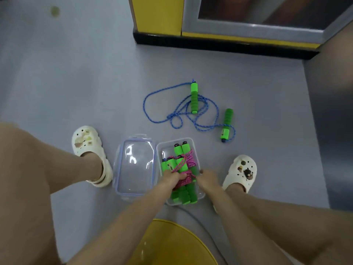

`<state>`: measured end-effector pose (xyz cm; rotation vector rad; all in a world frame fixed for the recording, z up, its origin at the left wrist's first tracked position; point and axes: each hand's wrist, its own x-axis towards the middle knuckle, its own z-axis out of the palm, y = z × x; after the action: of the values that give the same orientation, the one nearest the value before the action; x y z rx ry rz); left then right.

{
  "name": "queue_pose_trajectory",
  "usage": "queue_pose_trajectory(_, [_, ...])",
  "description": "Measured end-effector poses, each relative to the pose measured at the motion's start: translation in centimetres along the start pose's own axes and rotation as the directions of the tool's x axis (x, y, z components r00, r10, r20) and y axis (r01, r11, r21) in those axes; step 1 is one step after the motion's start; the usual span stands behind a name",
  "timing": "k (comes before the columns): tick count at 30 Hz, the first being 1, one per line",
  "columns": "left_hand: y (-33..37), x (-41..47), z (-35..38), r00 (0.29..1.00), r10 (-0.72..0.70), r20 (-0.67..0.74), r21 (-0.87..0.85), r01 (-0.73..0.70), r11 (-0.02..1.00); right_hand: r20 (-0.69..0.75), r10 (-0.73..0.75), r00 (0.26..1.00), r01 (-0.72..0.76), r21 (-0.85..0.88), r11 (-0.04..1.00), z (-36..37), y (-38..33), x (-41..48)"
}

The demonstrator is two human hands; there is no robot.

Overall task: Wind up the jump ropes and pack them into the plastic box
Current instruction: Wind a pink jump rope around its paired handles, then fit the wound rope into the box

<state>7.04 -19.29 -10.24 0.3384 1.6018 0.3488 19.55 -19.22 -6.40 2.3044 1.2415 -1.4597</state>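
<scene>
Single head-worn wide-angle view, facing forward and steeply down at the floor (76, 73), plastic box (167, 149) close below centre, blue jump rope (194, 96) further ahead, yellow cabinet (158, 16) at top edge.

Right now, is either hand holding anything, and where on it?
Left hand grips the pink rope bundle at its wound middle; right hand blurred, cannot tell.

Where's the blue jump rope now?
In the head view, the blue jump rope lies loose on the floor right of centre, beyond the plastic box and short of the yellow cabinet.
</scene>
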Motion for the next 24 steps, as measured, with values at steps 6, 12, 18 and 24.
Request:
queue_pose_trajectory(6, [-2.5, 2.4, 3.4, 0.999, 0.04, -0.02, -0.128, -0.043, 0.991, -0.093, 0.025, 0.995, -0.024, 0.004, 1.0, 1.4, 1.2, 2.5])
queue_pose_trajectory(12, [-2.1, 2.8, 3.7, 0.984, 0.153, -0.095, -0.224, -0.171, 0.959, -0.261, -0.066, 0.963, 0.064, -0.02, 0.998, 1.5, 1.7, 2.0])
queue_pose_trajectory(18, [-2.4, 3.4, 3.2, 0.989, 0.147, -0.002, 0.23, -0.143, 0.963, -0.226, -0.069, 0.972, 0.073, 0.012, 0.997, 2.4, 2.2, 1.9])
queue_pose_trajectory(24, [-2.6, 3.3, 3.3, 0.949, 0.313, -0.034, 0.659, -0.214, 0.721, -0.174, -0.068, 0.982, 0.055, -0.079, 0.995, 2.9, 2.2, 2.5])
